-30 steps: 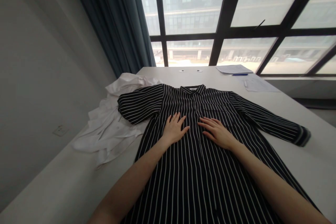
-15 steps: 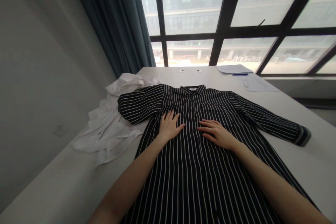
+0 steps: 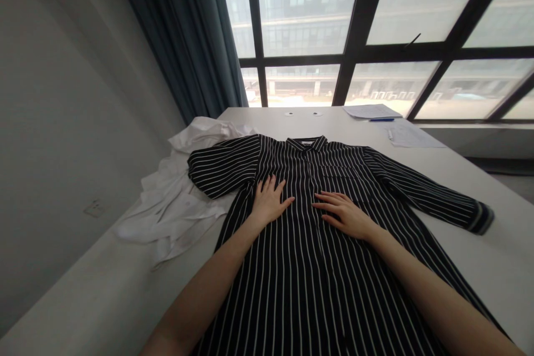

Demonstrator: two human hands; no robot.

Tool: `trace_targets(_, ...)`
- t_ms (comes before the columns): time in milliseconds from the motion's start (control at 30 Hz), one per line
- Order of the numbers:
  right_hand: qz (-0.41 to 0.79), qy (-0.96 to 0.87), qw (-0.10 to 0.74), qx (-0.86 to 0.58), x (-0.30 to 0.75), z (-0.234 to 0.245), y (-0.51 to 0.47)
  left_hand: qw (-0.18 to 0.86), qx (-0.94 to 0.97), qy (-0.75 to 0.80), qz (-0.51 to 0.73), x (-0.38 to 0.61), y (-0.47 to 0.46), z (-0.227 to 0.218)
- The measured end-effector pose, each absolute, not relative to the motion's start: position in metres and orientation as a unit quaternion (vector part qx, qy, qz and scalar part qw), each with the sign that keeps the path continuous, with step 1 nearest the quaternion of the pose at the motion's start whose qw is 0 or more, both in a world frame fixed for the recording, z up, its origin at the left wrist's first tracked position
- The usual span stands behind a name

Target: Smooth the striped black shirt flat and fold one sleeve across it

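A black shirt with white stripes (image 3: 300,272) lies spread front-up on the white table, its collar (image 3: 307,143) pointing away from me. Flat on the chest, left of the button line, rests my left hand (image 3: 269,200) with fingers spread. My right hand (image 3: 344,214) lies on the other side of the buttons, palm down, fingers stretched toward the middle. Neither hand grips the cloth. The right-side sleeve (image 3: 429,192) reaches out to its cuff, while the left-side sleeve (image 3: 225,167) rests partly over a crumpled white garment (image 3: 179,211). The shirt's lower end runs out of view.
Papers (image 3: 371,112) with a blue pen (image 3: 381,119) lie at the table's far right, and another sheet (image 3: 415,136) is nearer. Beyond the white table (image 3: 496,272) stand windows and a blue curtain (image 3: 196,39). A wall (image 3: 62,122) borders the left.
Almost nothing differs. My right hand has shifted very slightly to the left on the shirt; my left hand keeps its place.
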State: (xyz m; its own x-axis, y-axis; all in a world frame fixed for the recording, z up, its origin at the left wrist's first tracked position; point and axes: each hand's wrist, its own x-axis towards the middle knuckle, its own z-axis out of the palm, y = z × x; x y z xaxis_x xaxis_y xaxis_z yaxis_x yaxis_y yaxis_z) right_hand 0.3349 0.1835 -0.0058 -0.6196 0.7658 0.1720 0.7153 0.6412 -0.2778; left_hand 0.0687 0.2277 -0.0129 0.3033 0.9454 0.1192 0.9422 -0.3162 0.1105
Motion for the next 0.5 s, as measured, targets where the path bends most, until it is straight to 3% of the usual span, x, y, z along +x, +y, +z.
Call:
trace_targets(300,0.097,-0.894,0.141,-0.414,0.335,-0.008,0.185,-0.004,0.782,0.567,0.259,0.030,0.244,0.046)
trace_targets(500,0.096,-0.893,0.139,-0.418,0.335,-0.008,0.185,-0.131,0.651,0.671,0.329,-0.055,0.261,0.061)
